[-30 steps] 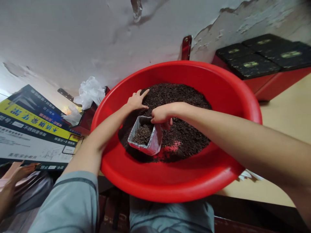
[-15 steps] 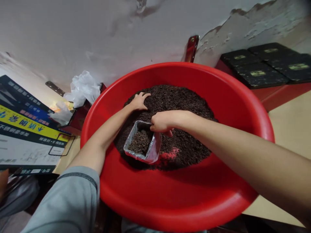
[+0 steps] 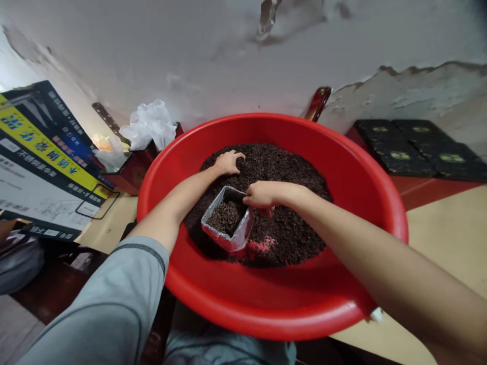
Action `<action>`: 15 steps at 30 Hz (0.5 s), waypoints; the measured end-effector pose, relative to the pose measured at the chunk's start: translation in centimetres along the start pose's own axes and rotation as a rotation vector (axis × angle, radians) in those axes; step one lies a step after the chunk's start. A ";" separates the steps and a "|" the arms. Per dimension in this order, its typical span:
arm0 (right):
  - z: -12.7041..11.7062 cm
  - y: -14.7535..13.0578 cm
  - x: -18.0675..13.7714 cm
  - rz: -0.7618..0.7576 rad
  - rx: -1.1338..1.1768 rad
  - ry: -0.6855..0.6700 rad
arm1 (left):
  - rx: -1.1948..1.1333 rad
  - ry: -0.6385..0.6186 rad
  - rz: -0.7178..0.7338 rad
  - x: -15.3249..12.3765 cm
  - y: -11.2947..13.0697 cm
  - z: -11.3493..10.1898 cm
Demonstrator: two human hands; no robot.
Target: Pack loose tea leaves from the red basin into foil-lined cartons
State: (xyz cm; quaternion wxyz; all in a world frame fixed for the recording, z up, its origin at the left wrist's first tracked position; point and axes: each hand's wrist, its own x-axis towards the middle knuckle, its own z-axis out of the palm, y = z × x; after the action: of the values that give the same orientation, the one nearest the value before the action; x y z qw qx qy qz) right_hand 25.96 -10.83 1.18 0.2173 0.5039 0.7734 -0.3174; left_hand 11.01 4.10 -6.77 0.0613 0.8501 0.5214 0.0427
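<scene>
head view: poster (image 3: 41, 157) text illegible.

A pale tan wooden bench (image 3: 449, 238) against the wall.
On it sit a big round red plastic basin (image 3: 365, 187), a red case topped with black boxes (image 3: 414, 152), and a printed poster board (image 3: 41, 167).

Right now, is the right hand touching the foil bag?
Touching. The head view shows the right hand pinching the far rim of the open foil bag, with no gap between them.
</scene>
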 end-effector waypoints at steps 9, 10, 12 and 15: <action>0.2 -0.3 -0.2 -0.025 0.088 -0.010 | -0.453 0.168 0.193 -4.4 -0.2 -5.4; 0.2 -0.3 -0.3 -0.030 0.104 -0.006 | -0.531 0.198 0.232 -5.6 -0.1 -5.9; 0.3 -0.2 -0.4 -0.035 0.144 0.007 | -0.688 0.257 0.277 -8.4 0.5 -6.7; 0.4 0.1 -0.4 -0.043 0.186 0.026 | -0.890 0.312 0.269 -12.8 2.1 -6.8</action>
State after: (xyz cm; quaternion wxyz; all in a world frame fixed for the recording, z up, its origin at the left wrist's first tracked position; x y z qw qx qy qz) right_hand 26.17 -11.34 1.09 0.1526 0.5093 0.7540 -0.3858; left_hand 6.17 -7.85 0.20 0.3337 0.7847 0.3410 0.3957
